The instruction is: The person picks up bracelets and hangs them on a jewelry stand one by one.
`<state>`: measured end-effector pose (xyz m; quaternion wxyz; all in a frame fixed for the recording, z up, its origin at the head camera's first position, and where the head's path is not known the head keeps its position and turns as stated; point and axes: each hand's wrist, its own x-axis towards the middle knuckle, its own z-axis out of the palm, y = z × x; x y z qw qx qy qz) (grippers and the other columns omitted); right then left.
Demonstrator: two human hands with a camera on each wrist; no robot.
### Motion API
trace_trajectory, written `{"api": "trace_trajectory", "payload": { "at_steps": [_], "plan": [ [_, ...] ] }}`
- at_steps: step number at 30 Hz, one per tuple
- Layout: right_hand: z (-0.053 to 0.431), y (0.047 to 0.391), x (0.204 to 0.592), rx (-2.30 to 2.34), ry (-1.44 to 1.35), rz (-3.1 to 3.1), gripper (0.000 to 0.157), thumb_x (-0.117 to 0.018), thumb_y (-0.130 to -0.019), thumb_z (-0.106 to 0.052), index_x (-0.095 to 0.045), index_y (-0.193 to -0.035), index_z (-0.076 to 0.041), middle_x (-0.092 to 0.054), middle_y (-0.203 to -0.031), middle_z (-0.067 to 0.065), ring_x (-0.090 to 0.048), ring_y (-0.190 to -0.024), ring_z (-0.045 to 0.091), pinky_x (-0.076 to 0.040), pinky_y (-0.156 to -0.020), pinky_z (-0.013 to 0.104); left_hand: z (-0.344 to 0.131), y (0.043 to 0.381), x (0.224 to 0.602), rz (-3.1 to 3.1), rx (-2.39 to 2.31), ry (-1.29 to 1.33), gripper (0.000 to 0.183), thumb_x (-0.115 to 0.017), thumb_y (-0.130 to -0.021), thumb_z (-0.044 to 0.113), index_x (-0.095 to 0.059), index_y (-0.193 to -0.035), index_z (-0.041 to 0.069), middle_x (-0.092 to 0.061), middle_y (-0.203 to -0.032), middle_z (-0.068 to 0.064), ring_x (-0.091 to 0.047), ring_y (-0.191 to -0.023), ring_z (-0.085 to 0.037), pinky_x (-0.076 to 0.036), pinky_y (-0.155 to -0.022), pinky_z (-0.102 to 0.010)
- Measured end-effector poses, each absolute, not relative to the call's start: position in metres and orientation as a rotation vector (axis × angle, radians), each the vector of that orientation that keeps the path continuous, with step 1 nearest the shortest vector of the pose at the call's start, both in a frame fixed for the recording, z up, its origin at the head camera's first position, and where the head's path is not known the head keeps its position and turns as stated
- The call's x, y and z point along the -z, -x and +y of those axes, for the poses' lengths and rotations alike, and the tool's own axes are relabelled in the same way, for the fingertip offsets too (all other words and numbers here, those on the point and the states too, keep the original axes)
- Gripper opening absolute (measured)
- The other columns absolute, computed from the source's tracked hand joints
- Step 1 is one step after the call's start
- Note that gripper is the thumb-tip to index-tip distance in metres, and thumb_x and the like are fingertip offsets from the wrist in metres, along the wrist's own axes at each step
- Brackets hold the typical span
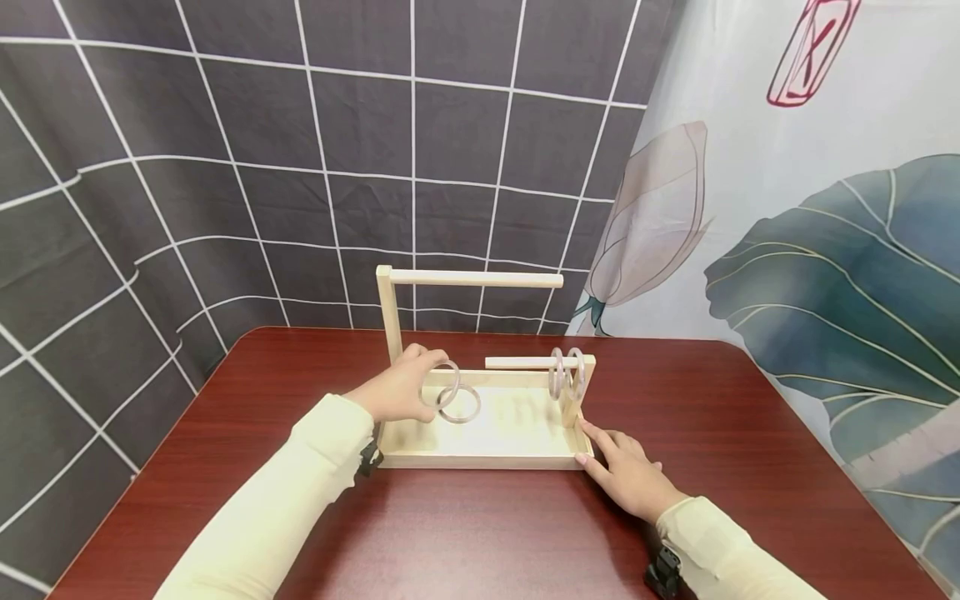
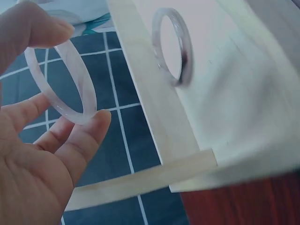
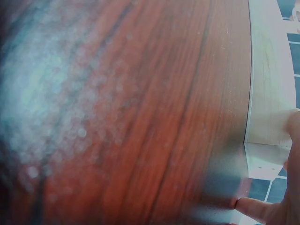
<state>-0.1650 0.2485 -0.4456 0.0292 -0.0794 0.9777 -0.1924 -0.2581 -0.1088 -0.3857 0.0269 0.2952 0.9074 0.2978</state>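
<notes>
My left hand (image 1: 405, 387) pinches a pale, translucent bangle (image 2: 86, 89) between thumb and fingertips, above the left part of a light wooden tray stand (image 1: 480, 461). A second bangle (image 2: 186, 51) lies in the tray beneath it. From the stand's lower rod (image 1: 517, 363), near the right post, hang a couple more bangles (image 1: 555, 377). The upper rod (image 1: 480, 279), fixed to the tall left post (image 1: 388, 321), carries nothing. At the tray's front right corner, my right hand (image 1: 630, 479) rests with extended fingers touching its edge.
A reddish-brown wooden table (image 1: 480, 533) bears the stand. Behind it hangs a dark grey cloth (image 1: 375, 125) with white grid lines. On the right is a pale curtain (image 1: 720, 67) with leaf and flower prints.
</notes>
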Motion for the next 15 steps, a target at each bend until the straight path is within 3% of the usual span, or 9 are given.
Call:
{"api": "trace_trajectory", "payload": {
  "at_steps": [6,10,15],
  "plan": [
    [0.248,0.165,0.446,0.588,0.241,3.018,0.062,-0.044,-0.096,-0.056,-0.036,-0.149,-0.025,-0.048,-0.136,0.017,-0.038,-0.129,0.044,-0.024,-0.081,0.085,-0.105,0.257,0.386,2.758,-1.097,-0.856,0.074,-0.077,-0.060,0.007,-0.050,-0.130,0.009,-0.044,-0.113,-0.017,-0.053,-0.081,-0.021,-0.049,-0.069,-0.030],
    [0.248,0.165,0.446,0.589,0.236,3.017,0.062,-0.044,-0.096,-0.056,-0.036,-0.149,-0.025,-0.048,-0.136,0.017,-0.038,-0.130,0.044,-0.024,-0.081,0.085,-0.101,0.254,0.384,2.672,-1.263,-0.810,0.073,-0.075,-0.063,0.004,-0.047,-0.131,0.007,-0.042,-0.117,-0.020,-0.059,-0.091,-0.031,-0.053,-0.075,-0.033],
    [0.249,0.165,0.447,0.586,0.233,3.015,0.063,-0.043,-0.096,-0.057,-0.035,-0.149,-0.026,-0.047,-0.136,0.017,-0.037,-0.130,0.043,-0.024,-0.082,0.085,-0.096,0.251,0.384,2.597,-1.420,-0.793,0.071,-0.075,-0.066,0.001,-0.046,-0.132,0.003,-0.041,-0.121,-0.022,-0.055,-0.106,-0.036,-0.055,-0.084,-0.036]
  ]
}}
